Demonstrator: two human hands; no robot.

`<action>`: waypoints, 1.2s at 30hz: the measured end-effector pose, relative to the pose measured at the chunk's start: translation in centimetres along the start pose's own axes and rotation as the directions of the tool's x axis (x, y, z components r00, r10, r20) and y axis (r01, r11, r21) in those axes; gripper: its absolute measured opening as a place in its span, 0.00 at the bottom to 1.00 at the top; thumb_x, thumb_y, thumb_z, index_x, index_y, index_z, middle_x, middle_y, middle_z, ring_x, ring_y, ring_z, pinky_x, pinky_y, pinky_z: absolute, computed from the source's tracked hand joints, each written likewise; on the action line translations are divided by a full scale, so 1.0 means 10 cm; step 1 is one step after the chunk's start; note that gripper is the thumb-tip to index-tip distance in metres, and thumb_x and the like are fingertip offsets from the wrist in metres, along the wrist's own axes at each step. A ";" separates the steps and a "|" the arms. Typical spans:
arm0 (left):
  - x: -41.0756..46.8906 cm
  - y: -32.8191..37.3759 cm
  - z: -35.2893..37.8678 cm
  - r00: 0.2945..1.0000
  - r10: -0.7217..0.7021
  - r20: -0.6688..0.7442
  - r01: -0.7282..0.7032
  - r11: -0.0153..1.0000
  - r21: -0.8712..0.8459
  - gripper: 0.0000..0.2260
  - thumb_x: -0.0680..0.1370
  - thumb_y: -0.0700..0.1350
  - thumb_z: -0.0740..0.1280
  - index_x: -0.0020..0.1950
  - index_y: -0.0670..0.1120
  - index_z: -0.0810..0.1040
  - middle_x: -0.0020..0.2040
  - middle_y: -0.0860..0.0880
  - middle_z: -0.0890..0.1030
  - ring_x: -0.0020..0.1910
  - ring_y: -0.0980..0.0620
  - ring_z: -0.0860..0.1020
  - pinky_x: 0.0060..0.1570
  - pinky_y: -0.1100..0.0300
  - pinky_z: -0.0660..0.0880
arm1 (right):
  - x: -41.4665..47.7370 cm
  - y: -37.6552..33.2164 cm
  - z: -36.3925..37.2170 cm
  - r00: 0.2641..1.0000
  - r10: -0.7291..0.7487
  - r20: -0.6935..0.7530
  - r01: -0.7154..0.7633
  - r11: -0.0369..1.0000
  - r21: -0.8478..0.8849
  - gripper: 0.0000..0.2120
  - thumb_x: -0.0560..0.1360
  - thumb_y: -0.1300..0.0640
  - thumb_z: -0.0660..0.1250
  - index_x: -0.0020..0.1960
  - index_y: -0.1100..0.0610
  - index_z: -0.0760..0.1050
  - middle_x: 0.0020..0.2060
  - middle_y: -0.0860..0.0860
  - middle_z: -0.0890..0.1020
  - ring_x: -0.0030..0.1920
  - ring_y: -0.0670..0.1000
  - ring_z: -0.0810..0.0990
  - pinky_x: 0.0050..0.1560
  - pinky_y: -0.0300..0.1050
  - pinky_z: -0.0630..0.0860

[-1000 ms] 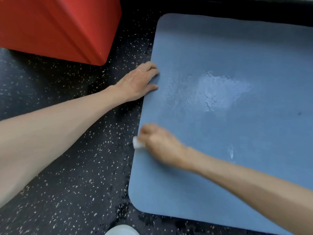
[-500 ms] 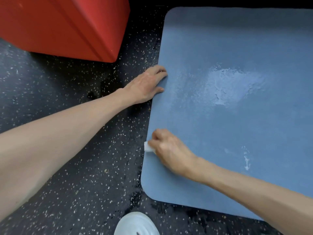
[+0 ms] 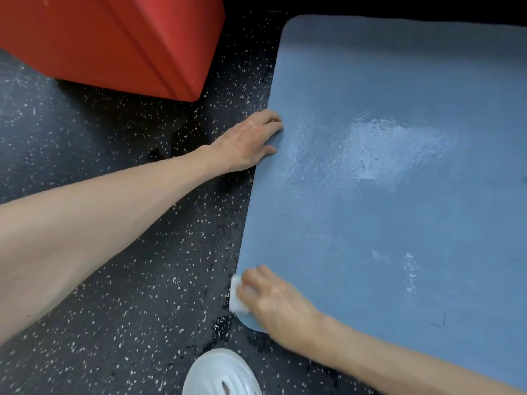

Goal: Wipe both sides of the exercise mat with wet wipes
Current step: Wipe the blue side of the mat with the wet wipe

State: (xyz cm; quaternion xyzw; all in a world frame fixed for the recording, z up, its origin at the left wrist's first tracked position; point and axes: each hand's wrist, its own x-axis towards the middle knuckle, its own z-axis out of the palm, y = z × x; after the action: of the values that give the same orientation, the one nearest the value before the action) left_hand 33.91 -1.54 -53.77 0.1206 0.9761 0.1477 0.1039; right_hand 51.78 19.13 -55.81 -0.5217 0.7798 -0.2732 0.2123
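Blue mat [image 3: 399,209] lies flat on the speckled floor [image 3: 128,295], one face up. The red block [image 3: 114,44] stands just off the mat's far-left corner, not touching it.

Handling, my read: thin, soft and floppy, light, with a grippy textured face. It would likely slide or bunch under a hard wipe unless pinned. The wet patch [image 3: 393,146] in the mat's middle looks slick. For flipping it over, take hold at the left edge or the near-left corner, where the rim is free.

Left hand [image 3: 248,143]: fingers roughly straight, laid over the mat's left edge, thumb on top, pressing it down. It grasps nothing.

Right hand [image 3: 279,306]: at the mat's near-left corner, fingers curled over a folded white wet wipe [image 3: 236,297], pressing it onto the mat's rim. The wipe pokes out past the edge.

White shoe [image 3: 222,374] sits on the floor just nearer than that corner.
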 end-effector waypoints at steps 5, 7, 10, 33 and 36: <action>-0.02 0.04 0.01 1.000 -0.016 0.008 0.015 1.000 0.006 0.22 0.80 0.43 0.67 0.72 0.38 0.69 0.71 0.44 0.67 0.69 0.46 0.68 0.69 0.52 0.66 | -0.21 -0.24 0.04 0.997 0.075 0.019 -0.077 0.994 0.083 0.12 0.79 0.52 0.57 0.44 0.60 0.70 0.48 0.55 0.70 0.46 0.54 0.68 0.33 0.44 0.68; -0.02 0.06 0.01 1.000 -0.014 0.001 0.014 1.000 0.010 0.21 0.80 0.43 0.66 0.71 0.38 0.69 0.71 0.44 0.67 0.70 0.46 0.68 0.70 0.52 0.66 | -0.16 -0.20 0.02 0.995 0.102 0.019 -0.103 0.993 0.053 0.07 0.76 0.57 0.65 0.42 0.58 0.68 0.47 0.54 0.70 0.43 0.54 0.68 0.33 0.44 0.67; 0.00 0.06 -0.01 1.000 -0.010 0.009 0.009 1.000 0.020 0.21 0.80 0.43 0.66 0.71 0.38 0.69 0.71 0.44 0.67 0.69 0.46 0.68 0.70 0.52 0.66 | -0.20 -0.19 0.07 0.992 0.102 0.080 -0.099 0.994 -0.042 0.18 0.59 0.68 0.75 0.42 0.56 0.70 0.40 0.51 0.69 0.38 0.49 0.64 0.29 0.41 0.56; 0.10 0.18 0.36 0.933 -0.177 -0.314 0.167 0.984 -0.058 0.17 0.78 0.33 0.59 0.66 0.31 0.71 0.66 0.37 0.72 0.64 0.39 0.72 0.66 0.49 0.68 | 0.33 0.98 -0.78 0.980 0.067 -0.190 -0.115 0.959 -0.257 0.12 0.80 0.63 0.56 0.56 0.61 0.77 0.48 0.56 0.74 0.47 0.57 0.73 0.42 0.44 0.65; 0.22 0.09 0.40 0.903 -0.196 -0.382 0.190 0.980 -0.054 0.19 0.78 0.32 0.58 0.69 0.31 0.69 0.68 0.36 0.72 0.67 0.38 0.71 0.69 0.49 0.67 | 0.46 1.05 -0.90 0.950 0.121 -0.289 -0.213 0.926 -0.313 0.14 0.82 0.51 0.56 0.45 0.57 0.73 0.40 0.47 0.71 0.40 0.48 0.68 0.39 0.39 0.63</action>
State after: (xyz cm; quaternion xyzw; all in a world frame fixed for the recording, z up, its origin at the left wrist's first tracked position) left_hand 32.98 0.90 -57.56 -0.0085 0.9834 0.1649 -0.0750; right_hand 37.19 19.92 -56.00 -0.4403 0.8785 -0.1821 0.0358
